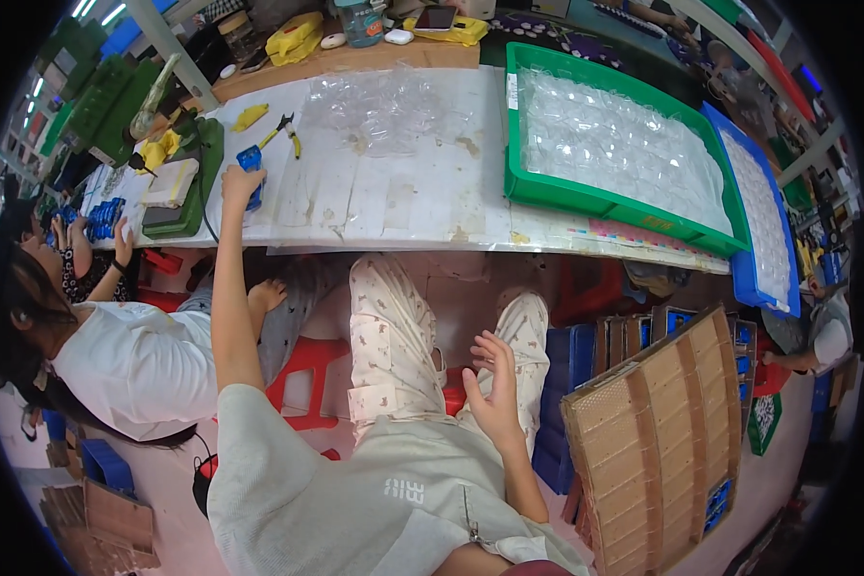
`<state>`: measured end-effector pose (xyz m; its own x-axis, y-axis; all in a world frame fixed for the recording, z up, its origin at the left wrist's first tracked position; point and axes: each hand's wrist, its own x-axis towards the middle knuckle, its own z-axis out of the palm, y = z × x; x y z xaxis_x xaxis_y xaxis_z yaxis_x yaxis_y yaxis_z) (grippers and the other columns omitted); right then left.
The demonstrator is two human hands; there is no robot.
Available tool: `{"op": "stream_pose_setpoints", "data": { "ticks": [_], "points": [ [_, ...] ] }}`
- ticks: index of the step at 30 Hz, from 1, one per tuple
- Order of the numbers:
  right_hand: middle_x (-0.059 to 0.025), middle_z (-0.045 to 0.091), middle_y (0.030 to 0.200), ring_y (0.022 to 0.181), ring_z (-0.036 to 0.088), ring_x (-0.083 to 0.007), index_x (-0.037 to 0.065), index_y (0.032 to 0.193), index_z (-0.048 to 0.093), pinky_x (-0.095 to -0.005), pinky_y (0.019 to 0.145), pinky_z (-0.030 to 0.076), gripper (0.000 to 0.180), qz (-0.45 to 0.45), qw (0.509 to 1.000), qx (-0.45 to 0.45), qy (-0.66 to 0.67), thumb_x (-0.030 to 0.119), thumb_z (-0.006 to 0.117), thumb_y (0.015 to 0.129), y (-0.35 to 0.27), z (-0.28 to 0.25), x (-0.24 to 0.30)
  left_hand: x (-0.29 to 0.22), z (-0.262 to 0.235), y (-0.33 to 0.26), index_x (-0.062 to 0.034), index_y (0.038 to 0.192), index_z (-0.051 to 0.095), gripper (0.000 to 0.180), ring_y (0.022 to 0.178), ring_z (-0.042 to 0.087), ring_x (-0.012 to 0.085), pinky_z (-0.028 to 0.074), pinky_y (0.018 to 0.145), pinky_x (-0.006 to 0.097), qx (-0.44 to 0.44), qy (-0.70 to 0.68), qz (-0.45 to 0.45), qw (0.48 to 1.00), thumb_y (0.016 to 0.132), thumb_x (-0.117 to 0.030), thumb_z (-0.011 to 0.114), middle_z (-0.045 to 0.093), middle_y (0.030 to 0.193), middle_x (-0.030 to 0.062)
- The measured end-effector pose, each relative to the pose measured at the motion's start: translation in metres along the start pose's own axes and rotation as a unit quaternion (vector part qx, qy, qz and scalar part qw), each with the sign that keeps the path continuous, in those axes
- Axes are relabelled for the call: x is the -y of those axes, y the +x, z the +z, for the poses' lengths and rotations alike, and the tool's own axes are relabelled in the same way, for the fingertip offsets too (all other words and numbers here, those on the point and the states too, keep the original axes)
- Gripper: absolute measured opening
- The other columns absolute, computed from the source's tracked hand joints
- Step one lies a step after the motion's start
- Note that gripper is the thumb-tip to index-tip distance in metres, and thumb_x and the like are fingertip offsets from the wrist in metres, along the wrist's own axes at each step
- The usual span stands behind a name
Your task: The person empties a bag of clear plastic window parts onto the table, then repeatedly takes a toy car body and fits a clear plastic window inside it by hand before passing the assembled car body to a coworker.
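Note:
My left hand [241,184] reaches far forward to the left part of the worktable [384,206]. Its fingers close on a small blue block-shaped part [249,161], whose exact kind I cannot make out. Just beyond it lies a pair of yellow-handled cutters [290,137], with a crumpled yellow scrap [250,117] alongside. My right hand [495,389] is held above my lap, fingers apart and nothing in it. Loose clear plastic pieces [384,106] are spread over the back middle of the table.
A green tray [624,219] of clear plastic parts stands on the right, beside a blue tray [773,300]. Left of my hand is a green machine base [178,219]. A co-worker [134,360] sits close on my left. Divided cardboard panels [653,432] lean at my right.

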<state>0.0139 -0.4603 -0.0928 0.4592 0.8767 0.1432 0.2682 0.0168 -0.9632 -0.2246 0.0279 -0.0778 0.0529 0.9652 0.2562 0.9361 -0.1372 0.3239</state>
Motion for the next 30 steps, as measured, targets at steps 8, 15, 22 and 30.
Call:
{"op": "stream_pose_setpoints", "data": {
  "ticks": [8,15,22,30],
  "points": [
    [-0.0134,0.044,0.12,0.101,0.052,-0.0204,-0.001,0.113,0.048,-0.0295,0.084,0.045,0.033,0.022,0.998,-0.061,-0.011,-0.002,0.052,0.079,-0.008,-0.012,-0.005,-0.141,0.027,-0.066,-0.0028,0.094,0.057,0.033,0.09,0.053,0.0311,0.042,0.073,0.039,-0.192,-0.065,0.306,0.93,0.068,-0.02,0.067,0.058,0.09,0.0139],
    [-0.0176,0.04,0.123,0.108,0.046,-0.0257,0.001,0.112,0.049,-0.0324,0.086,0.041,0.032,0.018,0.997,-0.064,-0.038,0.003,0.053,0.08,-0.02,-0.033,-0.001,-0.131,0.059,-0.039,-0.0045,0.082,0.058,0.016,0.081,0.055,0.0291,0.04,0.067,0.04,-0.176,-0.044,0.304,0.935,0.07,-0.015,0.062,0.058,0.08,0.012],
    [-0.0161,0.044,0.12,0.108,0.047,-0.0254,0.001,0.11,0.051,-0.0316,0.086,0.042,0.03,0.073,0.989,-0.126,0.002,0.002,0.052,0.08,-0.037,-0.045,-0.022,-0.164,-0.008,-0.113,-0.0024,0.077,0.052,0.01,0.073,0.053,0.0299,0.039,0.062,0.04,-0.271,-0.1,0.294,0.911,0.071,-0.007,0.058,0.054,0.075,0.0117],
    [-0.0165,0.045,0.119,0.108,0.047,-0.0267,0.001,0.109,0.052,-0.0323,0.086,0.041,0.029,0.059,0.994,-0.084,-0.028,0.002,0.051,0.08,-0.025,-0.045,-0.014,-0.162,0.014,-0.132,0.0011,0.082,0.053,0.01,0.078,0.053,0.0317,0.042,0.07,0.038,-0.175,-0.189,0.34,0.905,0.073,0.002,0.055,0.054,0.08,0.0152]
  ]
}}
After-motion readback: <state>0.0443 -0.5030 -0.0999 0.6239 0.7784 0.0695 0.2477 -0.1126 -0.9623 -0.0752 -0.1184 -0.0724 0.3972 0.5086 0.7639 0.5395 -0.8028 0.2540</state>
